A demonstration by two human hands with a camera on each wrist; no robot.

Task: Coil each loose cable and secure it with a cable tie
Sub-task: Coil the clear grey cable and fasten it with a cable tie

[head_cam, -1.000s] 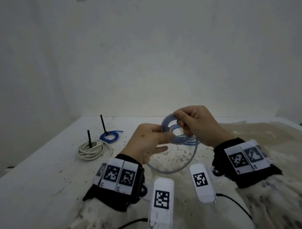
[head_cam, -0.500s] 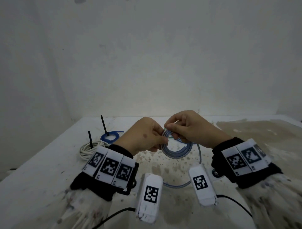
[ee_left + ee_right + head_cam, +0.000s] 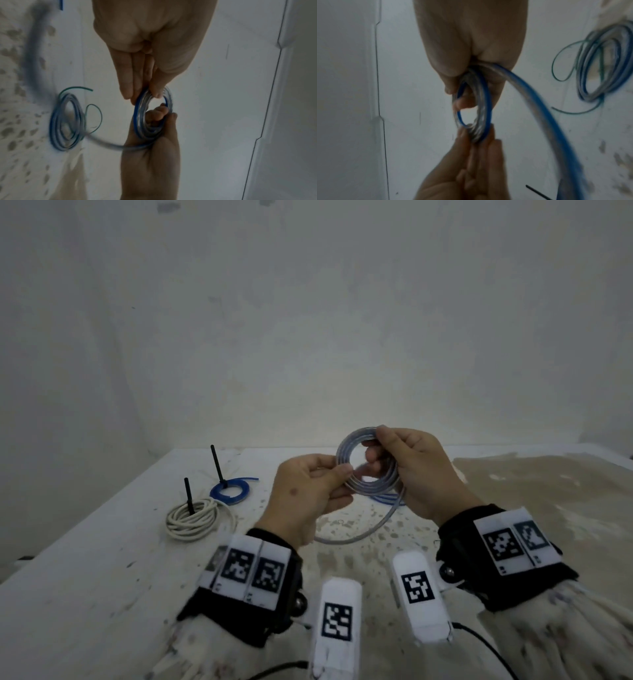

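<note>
Holding clear-blue cable coil (image 3: 368, 470) above surface (image 3: 102, 577): my left hand (image 3: 308, 494) pinched near rim, my right hand (image 3: 421, 470) gripped far side. Loose tail (image 3: 363, 534) trailed down. Risk judged: slackened pinch lets loops spring apart; untied.

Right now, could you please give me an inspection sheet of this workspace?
Surface: white table, speckled and stained, brownish patch at right.
Job's things: clear-blue coil held above the table, its tail hanging loose; white coil and blue coil lie tied, black tie ends upright.
Clutter: another loose blue bundle with a thin green wire.
Grippers: left hand pinches the coil's left side; right hand grips its right side.
Cables: black leads from the wrist cameras.
Surroundings: bare white walls.
</note>
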